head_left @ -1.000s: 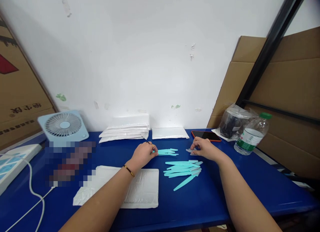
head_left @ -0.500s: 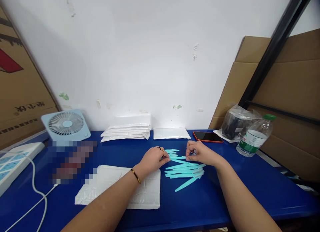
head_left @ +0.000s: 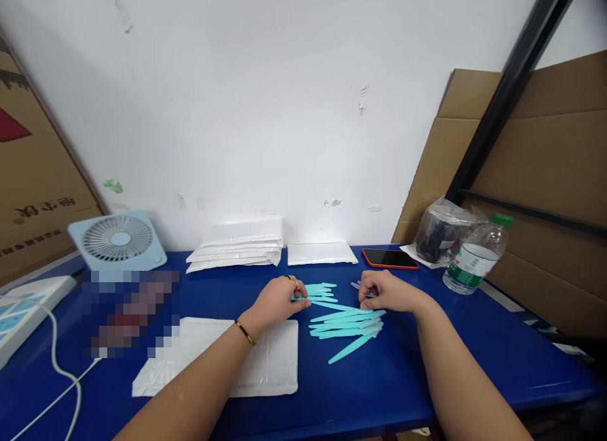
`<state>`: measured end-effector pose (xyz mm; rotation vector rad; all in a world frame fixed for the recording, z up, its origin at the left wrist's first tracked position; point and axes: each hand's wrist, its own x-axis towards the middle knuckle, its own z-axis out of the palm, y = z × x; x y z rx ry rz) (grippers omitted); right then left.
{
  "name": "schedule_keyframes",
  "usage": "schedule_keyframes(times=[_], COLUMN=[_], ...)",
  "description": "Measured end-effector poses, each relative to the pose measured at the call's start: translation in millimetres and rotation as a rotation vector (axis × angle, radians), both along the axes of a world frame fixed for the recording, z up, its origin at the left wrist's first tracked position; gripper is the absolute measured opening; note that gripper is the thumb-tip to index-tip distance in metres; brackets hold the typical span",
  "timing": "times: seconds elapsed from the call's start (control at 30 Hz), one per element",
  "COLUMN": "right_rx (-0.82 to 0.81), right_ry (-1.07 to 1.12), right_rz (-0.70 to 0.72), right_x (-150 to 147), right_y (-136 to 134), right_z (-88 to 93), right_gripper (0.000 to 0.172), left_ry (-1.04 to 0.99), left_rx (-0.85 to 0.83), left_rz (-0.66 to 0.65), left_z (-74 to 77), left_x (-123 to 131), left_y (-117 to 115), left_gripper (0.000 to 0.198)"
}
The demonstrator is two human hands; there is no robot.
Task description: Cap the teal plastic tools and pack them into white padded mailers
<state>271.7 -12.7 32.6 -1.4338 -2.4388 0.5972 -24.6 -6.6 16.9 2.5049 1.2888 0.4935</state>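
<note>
Several turquoise eyebrow razors (head_left: 346, 327) with tapered handles lie fanned on the blue table, pale covers at their right ends. Beyond them is a smaller bunch of turquoise razors (head_left: 321, 291). My left hand (head_left: 279, 300) is at the left end of that bunch, thumb and fingers pinched on a razor there. To the right, my right hand (head_left: 386, 292) is closed, fingertips curled toward the thumb; whatever it pinches is too small to make out. Small clear pieces (head_left: 355, 284) lie beside its fingers.
A white padded envelope (head_left: 270, 359) lies under my left forearm. Toward the wall are a stack of white envelopes (head_left: 237, 248), a single one (head_left: 322, 253) and a phone (head_left: 389, 259). A water bottle (head_left: 474, 260) stands right; a fan (head_left: 118, 242) and power strip (head_left: 28, 308) are left.
My hands have moved apart: the left went left along the smaller bunch of razors, the right drew back rightward toward the clear pieces. The view has shifted slightly.
</note>
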Motion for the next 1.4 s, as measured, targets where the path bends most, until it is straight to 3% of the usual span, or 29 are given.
schedule_keyframes(times=[0.13, 0.4, 0.6, 0.73, 0.87, 1.07, 1.17, 1.4], right_rx=[-0.050, 0.044, 0.013, -0.074, -0.060, 0.042, 0.065, 0.122], right_ry=[-0.087, 0.036, 0.087, -0.091, -0.141, -0.043, -0.070, -0.093], right_rz=[0.068, 0.068, -0.064, -0.026, -0.007, 0.058, 0.068, -0.042], right_x=[-14, -26, 1, 5, -2, -17, -23, 0], right_y=[-3, -5, 3, 3, 1, -3, -4, 3], right_z=[1.7, 5.6, -3.0, -3.5, -2.0, 1.7, 2.2, 1.7], right_gripper=[0.016, 0.018, 0.018, 0.018, 0.013, 0.012, 0.012, 0.009], left_ry=[-0.005, 0.033, 0.052, 0.077, 0.032, -0.071, -0.067, -0.108], left_rx=[-0.046, 0.002, 0.072, 0.052, 0.070, 0.103, 0.073, -0.145], left_rz=[-0.120, -0.124, 0.022, 0.059, 0.123, -0.071, -0.101, -0.137], left_z=[-6.3, -17.5, -8.2, -5.6, -2.9, 3.9, 3.6, 4.8], left_x=[15, 19, -2, -13, -9, 10, 15, -5], left_y=[-7, 0, 10, 13, 8, -6, -8, 3], left_gripper=[0.030, 0.019, 0.021, 0.019, 0.018, 0.032, 0.036, 0.045])
